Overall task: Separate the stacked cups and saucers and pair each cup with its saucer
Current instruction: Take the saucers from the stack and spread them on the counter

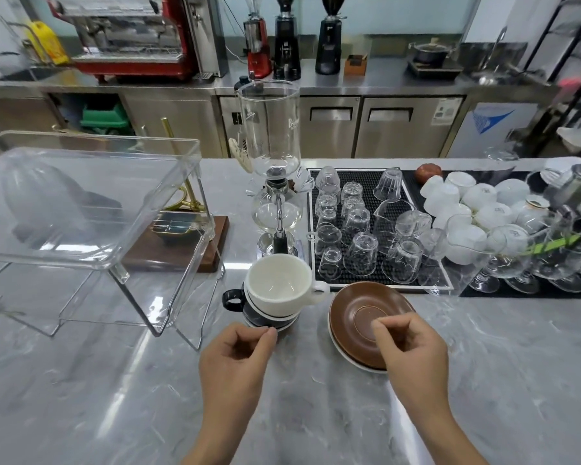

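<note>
place: café bar | evidence: red espresso machine (128,35), coffee grinders (287,38), siphon brewer (272,169), upturned glasses (359,226) stood on steel-and-marble counters (81,380)

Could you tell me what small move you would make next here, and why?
Probably lift the white cup off the black cup with the left hand: the cups sit nested on the counter, and the brown saucer lies bare beside them. Both hands hold nothing.

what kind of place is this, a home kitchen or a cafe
Most likely a cafe or coffee bar, seen from behind the counter. A red espresso machine and a row of coffee grinders stand on the steel back counter, and a glass siphon brewer sits by a mat of upturned glasses.
</note>
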### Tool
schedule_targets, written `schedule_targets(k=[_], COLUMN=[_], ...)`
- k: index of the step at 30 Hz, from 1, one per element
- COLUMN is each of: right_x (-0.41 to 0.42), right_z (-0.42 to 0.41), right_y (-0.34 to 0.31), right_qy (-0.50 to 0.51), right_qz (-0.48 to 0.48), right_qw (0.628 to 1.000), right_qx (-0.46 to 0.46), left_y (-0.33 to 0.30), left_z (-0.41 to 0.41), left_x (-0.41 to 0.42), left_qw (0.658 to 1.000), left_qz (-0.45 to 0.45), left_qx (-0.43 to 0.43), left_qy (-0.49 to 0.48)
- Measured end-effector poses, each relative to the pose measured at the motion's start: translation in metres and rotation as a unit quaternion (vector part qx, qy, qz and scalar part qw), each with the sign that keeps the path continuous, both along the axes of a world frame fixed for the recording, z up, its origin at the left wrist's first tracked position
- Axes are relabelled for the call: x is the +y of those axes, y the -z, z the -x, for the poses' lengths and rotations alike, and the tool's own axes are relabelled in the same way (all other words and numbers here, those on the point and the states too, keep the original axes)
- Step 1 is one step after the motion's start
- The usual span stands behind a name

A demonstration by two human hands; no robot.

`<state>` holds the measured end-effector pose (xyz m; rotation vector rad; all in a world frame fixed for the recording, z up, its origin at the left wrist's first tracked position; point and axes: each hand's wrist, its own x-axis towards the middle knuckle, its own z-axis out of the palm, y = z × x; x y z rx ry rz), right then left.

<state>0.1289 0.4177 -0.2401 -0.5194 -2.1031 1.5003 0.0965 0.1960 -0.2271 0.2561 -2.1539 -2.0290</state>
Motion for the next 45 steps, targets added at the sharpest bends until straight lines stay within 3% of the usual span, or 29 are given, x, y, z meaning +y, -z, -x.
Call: schedule_targets(k=[9, 19, 25, 32, 45], right_x=[0.030, 0.074, 0.082, 0.086, 0.086], right_z=[0.012, 0.005, 0.007, 0.009, 0.006], right_y=[0.007, 0.034, 0.040, 0.041, 0.044], right_qy=[0.060, 0.076, 0.043, 0.003, -0.010], right_qz=[-0.046, -0.118, -0.162, -0.213, -0.192], right_qw=[0.995, 0.969, 0.953, 0.935, 0.948], right_qx=[-0.060, -0.202, -0.253, -0.283, -0.254], left_y=[0.023, 0.067, 0.067, 0.061, 0.056], left_z=[0.000, 0.012, 0.014, 0.018, 0.012], left_x=[0.043, 0.089, 0.096, 0.100, 0.102], left_qw=[0.988, 0.974, 0.959, 0.952, 0.961], left_qz=[0.052, 0.117, 0.179, 0.225, 0.205], left_qx=[-0.041, -0.108, -0.102, -0.112, -0.091], left_qy=[0.141, 0.162, 0.193, 0.176, 0.164])
